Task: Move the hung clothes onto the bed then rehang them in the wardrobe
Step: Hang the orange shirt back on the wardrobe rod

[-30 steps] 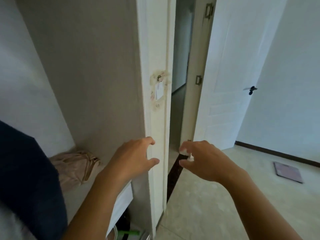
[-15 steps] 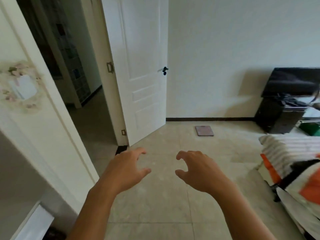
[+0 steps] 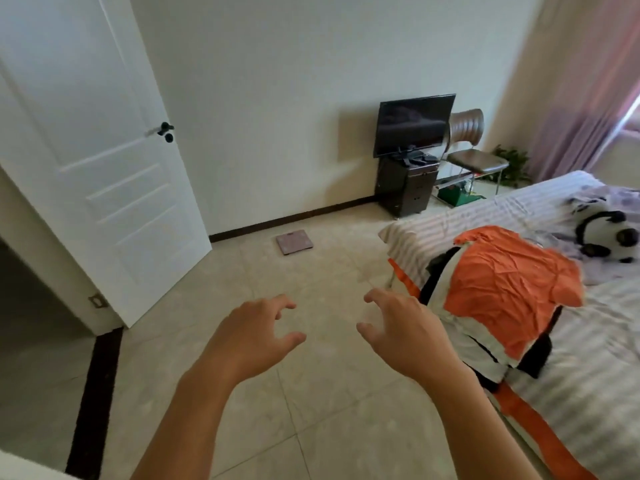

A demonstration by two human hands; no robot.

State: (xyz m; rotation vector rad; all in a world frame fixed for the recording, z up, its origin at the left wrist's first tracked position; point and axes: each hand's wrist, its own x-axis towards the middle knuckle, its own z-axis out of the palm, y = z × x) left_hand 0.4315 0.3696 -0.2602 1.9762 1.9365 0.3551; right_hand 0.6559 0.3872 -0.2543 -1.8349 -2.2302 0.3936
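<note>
Some clothes are already lying on the bed (image 3: 460,220). An orange piece (image 3: 512,289) is sitting on top of a small pile, with white and black cloth (image 3: 446,292) peeking out under it. The pile is resting near the edge of the bed, and an orange strip (image 3: 519,407) is hanging down the side toward the floor (image 3: 311,278). So it is looking like the first part of the job, putting clothes on the bed, is at least partly done. The wardrobe is not showing here, so I cannot tell if more clothes are waiting in it. Hanging the clothes back up is not yet done, since this pile is lying flat and no hangers are showing.

The left hand (image 3: 252,337) is reaching out in front, palm down, with its fingers spread and curled a little. It is holding nothing. The right hand (image 3: 405,330) is doing the same, fingers wide and bent, and it is empty too. The right hand is hanging just beside the pile, close to the bed edge. Both hands are floating above the floor, a little apart from each other, looking ready to grab the clothes
</note>
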